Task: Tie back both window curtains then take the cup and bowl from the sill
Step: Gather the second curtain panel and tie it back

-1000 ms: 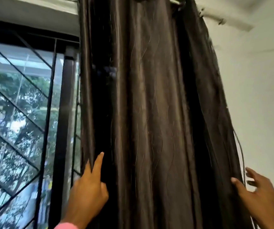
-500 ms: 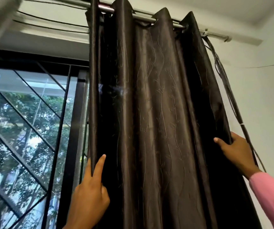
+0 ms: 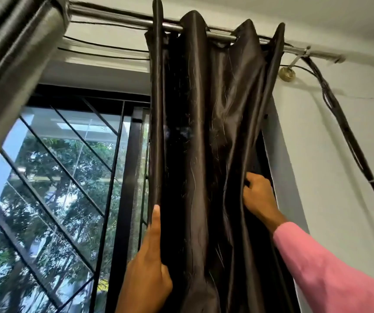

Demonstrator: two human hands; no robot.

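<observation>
a dark brown glossy satin curtain (image 3: pixel 204 132) hangs in deep folds from a silver metal curtain rod (image 3: pixel 113 15), gathered over the right side of the window and reaching the white painted wall (image 3: pixel 339 177). the left hand (image 3: pixel 147 274) is at the curtain's left edge: its index finger points straight up along the hem, while the other fingers curl into the nearest fold and hold it. the right hand (image 3: pixel 258 195), coming out of a pink fabric sleeve (image 3: pixel 328 267), is higher up at the curtain's right edge, with its fingers curled tight round a bunch of the cloth (the fingertips are buried in the fold). a second dark shiny curtain (image 3: pixel 12 53) is bunched at the top left corner on the same rod. between the two curtains the glass window with its black diagonal metal grille (image 3: pixel 68 177) shows green trees outside. a bundle of black cables (image 3: pixel 350 150) runs along the rod and slants down the wall on the right, just past a small brass wall bracket (image 3: pixel 287 73).
</observation>
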